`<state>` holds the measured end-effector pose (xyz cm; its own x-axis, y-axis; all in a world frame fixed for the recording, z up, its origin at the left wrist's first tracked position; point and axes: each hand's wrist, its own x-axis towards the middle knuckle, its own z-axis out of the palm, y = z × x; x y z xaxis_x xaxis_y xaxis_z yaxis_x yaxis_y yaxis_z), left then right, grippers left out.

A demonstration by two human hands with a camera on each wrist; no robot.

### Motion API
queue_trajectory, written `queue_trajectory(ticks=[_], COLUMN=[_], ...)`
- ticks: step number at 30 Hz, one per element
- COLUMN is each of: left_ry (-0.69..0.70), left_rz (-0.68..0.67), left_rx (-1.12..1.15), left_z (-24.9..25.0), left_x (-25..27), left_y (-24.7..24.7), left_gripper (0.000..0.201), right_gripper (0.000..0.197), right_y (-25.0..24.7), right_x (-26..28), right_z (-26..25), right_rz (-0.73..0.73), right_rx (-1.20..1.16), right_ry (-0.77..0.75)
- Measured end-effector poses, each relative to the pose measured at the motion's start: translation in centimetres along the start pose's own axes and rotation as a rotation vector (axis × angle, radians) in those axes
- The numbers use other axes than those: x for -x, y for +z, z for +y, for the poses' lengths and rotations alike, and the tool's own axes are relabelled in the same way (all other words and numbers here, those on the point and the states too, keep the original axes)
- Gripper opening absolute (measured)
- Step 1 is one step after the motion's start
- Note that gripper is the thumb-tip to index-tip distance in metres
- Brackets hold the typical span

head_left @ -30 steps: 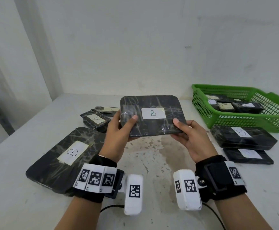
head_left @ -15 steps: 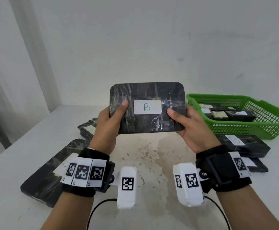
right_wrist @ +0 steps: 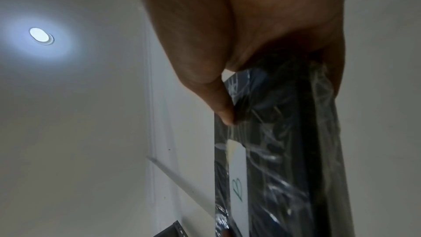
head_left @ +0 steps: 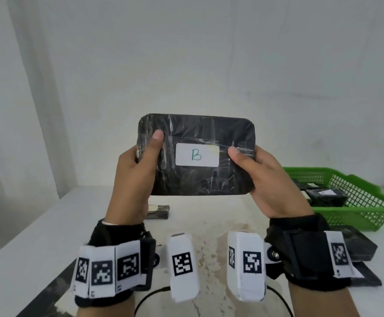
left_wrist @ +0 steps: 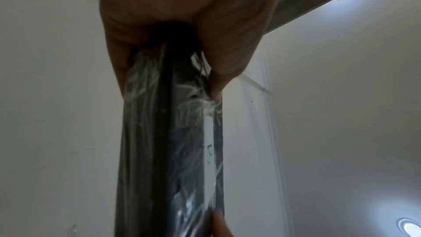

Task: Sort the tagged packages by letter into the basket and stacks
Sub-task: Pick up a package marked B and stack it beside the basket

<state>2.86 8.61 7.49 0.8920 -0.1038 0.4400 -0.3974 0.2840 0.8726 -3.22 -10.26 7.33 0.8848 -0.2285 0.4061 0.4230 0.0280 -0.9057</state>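
A black plastic-wrapped package [head_left: 197, 179] with a white tag marked B [head_left: 197, 154] is held upright in the air, facing me, above the white table. My left hand [head_left: 138, 165] grips its left edge, thumb on the front. My right hand [head_left: 255, 170] grips its right edge the same way. In the left wrist view the package [left_wrist: 164, 150] runs edge-on from the left hand [left_wrist: 182, 30]. In the right wrist view the package [right_wrist: 284, 159] runs edge-on from the right hand [right_wrist: 239, 42]. The green basket [head_left: 355, 202] at the right holds several small tagged packages.
A stack of black packages [head_left: 360, 245] lies in front of the basket at the right. A small package [head_left: 157, 211] lies on the white table [head_left: 26, 236] behind my left wrist. A large dark package [head_left: 56, 291] shows at the lower left. A white wall stands behind.
Both hands have lifted the B package up from table height and tipped it upright, its tag now facing me. My view has tilted upward.
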Motion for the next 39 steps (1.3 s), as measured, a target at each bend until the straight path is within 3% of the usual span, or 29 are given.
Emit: queue_trajectory(ticks=[5,10,14,18,22,24,27,29,31,34,36,39], left_ry=[0.022,-0.105,-0.098,-0.116,-0.125,-0.126,-0.058,-0.036,-0.024,-0.018,-0.038,-0.039], left_rz=[0.016,-0.038,0.089,0.101,0.056,0.033,0.081,0.108,0.109,0.056,0.007,0.046], left_rx=[-0.063,-0.097,-0.092,-0.135,-0.144,-0.133,-0.146,-0.177,-0.182,-0.179,-0.182,-0.117], left_z=[-0.1,0.8,0.5,0.2,0.5,0.6,0.4,0.2,0.1,0.3,0.3,-0.1], left_x=[0.2,0.6,0.5,0.4,0.6,0.8,0.8,0.8,0.8,0.9,1.1,1.0], left_y=[-0.3,-1.5,-1.6,-1.4,-1.0,-0.8,-0.6,-0.4,-0.4,-0.5,-0.4,0.0], left_gripper=[0.078,0.080,0.073,0.079,0.088,0.095,0.076,0.069,0.074,0.094,0.098,0.059], right_gripper=[0.053,0.047,0.046,0.066,0.029,0.023,0.024,0.037,0.053,0.035,0.029,0.030], right_y=[1.0,1.8,1.9,2.0,2.4,2.5,2.4,2.5,2.6,2.7,2.6,2.5], right_x=[-0.2,-0.2,0.1,0.2,0.0,0.0,0.1,0.2,0.4,0.3,0.2,0.1], right_z=[0.0,0.7,0.6,0.4,1.0,1.0,0.7,0.5,0.4,0.6,1.0,1.2], right_rz=[0.063,0.079,0.043,0.095,0.222,0.240,0.235,0.198,0.183,0.280,0.319,0.323], right_rx=[-0.006,0.020,0.118,0.110,0.117,0.140,0.155,0.128,0.136,0.154,0.142,0.178], right_ry=[-0.027,-0.041,-0.032,-0.011,-0.095,-0.131,-0.167,-0.125,-0.104,-0.173,-0.182,-0.200])
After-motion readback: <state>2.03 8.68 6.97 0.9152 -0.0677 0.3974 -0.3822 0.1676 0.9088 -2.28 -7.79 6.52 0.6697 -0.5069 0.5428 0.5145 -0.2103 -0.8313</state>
